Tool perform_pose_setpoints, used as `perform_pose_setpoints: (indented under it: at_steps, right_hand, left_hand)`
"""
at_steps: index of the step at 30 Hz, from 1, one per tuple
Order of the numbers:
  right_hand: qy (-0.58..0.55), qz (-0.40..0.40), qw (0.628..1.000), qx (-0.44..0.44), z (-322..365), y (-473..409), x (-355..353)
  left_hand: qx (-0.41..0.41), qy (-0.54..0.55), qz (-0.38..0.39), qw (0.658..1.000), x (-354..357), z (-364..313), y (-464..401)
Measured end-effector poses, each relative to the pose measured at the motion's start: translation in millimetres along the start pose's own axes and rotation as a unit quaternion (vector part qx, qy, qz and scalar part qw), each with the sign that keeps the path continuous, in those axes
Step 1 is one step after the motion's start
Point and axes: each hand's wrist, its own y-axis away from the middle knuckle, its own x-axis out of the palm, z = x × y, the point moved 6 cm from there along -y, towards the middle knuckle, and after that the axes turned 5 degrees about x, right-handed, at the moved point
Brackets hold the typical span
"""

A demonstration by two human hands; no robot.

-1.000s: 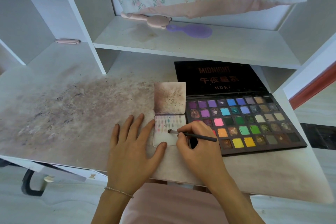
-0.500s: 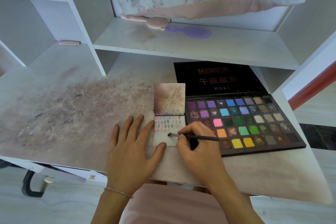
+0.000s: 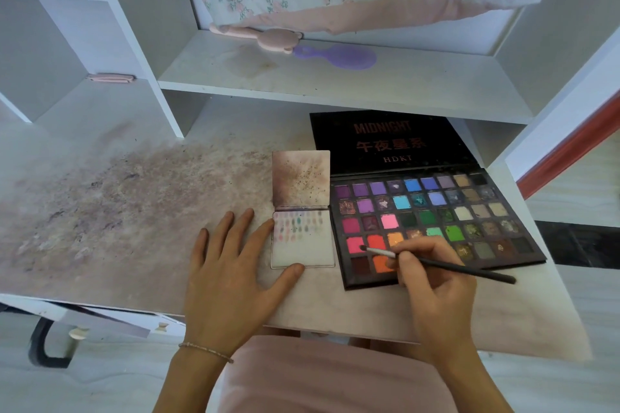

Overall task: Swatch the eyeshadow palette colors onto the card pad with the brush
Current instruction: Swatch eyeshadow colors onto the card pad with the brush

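My right hand [image 3: 432, 278] pinches the brush [image 3: 436, 265], its tip on a pink pan of the eyeshadow palette [image 3: 432, 221]. My left hand [image 3: 231, 275] lies flat on the desk [image 3: 117, 211], fingers relaxed, thumb touching the card pad [image 3: 303, 245].

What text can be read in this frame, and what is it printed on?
"MIDNIGHT": top line on the palette lid.
"午夜星系": middle line on the same lid.
"HDKT": bottom line on the same lid.
No readable text shows on the card pad, the brush or the shelf items.
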Motion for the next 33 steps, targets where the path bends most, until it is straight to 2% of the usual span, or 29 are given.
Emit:
perform_pose_setpoints:
  at_steps: [3,9,16,22,28,33]
  right_hand:
    - [-0.003,0.017,1.000,0.020,-1,4,-9]
    - [0.036,0.109,0.991,0.072,-10,5,4]
    - [0.046,0.121,0.988,0.078,-12,-3,22]
    - [0.028,0.139,0.985,0.093,-14,-9,32]
    - [-0.072,0.056,0.994,0.067,-6,-7,11]
    - [-0.003,-0.048,0.999,0.025,-5,-21,-34]
  left_hand:
    - [-0.004,0.000,-0.001,1.000,-1,0,-1]
    - [-0.015,0.021,-0.003,1.000,-1,0,-1]
    - [-0.032,0.060,-0.004,0.998,-2,1,-6]
    - [-0.033,0.037,0.000,0.999,2,0,-20]
    - [-0.019,0.022,-0.009,1.000,3,2,-24]
    - [-0.020,0.021,-0.009,1.000,4,1,-24]
